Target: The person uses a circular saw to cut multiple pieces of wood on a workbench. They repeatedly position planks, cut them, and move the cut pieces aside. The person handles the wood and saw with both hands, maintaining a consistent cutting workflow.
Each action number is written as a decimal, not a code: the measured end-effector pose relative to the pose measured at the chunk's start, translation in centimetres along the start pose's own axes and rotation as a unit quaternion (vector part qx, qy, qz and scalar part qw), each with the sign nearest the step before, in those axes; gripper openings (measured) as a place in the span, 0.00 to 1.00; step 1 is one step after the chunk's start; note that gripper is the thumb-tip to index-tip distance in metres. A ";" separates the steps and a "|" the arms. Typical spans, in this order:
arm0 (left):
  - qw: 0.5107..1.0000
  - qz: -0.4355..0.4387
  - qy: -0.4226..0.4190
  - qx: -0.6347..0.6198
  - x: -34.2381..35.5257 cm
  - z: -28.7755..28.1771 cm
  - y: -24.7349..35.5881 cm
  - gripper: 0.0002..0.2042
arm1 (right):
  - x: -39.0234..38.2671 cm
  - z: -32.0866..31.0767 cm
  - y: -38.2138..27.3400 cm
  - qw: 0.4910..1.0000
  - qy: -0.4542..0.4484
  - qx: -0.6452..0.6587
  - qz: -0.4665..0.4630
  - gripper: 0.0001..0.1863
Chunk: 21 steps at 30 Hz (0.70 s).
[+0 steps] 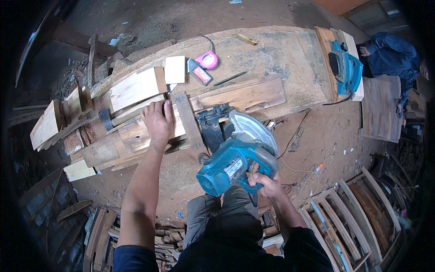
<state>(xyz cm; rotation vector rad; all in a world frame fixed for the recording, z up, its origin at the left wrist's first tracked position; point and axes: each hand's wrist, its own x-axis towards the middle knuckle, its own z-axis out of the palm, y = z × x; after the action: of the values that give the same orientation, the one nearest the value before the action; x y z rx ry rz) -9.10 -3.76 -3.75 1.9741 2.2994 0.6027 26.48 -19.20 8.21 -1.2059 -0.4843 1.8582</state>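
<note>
My right hand point(266, 182) is wrapped round the handle of a teal miter saw point(231, 165). A silvery guard point(254, 129) covers its blade, and the black base point(213, 124) rests at the bench's near edge. To the left, my left hand point(157, 121) presses down on a wooden board point(136, 136), its fingers curled over the far side, fingertips hidden. A short grey-brown wooden strip point(189, 121) lies crosswise between that hand and the saw. Beyond the saw base stretches a long rough plank point(244, 94).
A pink tape measure point(208, 60), a small red-and-grey box point(200, 72) and a dark pencil point(230, 78) lie on the workbench point(290, 59). An electric planer point(345, 68) sits at its right end, near another person point(394, 54). Curved wooden frames point(353, 222) stand lower right.
</note>
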 end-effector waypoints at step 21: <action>1.000 0.017 -0.004 -0.002 0.3 -0.1 0.1 0.12 | 2.8 1.5 -1.0 1.000 -0.008 0.001 -0.023 0.10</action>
<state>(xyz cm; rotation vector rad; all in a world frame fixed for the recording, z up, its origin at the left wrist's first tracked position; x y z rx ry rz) -9.10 -3.52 -3.55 2.0134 2.2631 0.6005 25.10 -16.15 8.03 -1.1698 -0.5142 1.8297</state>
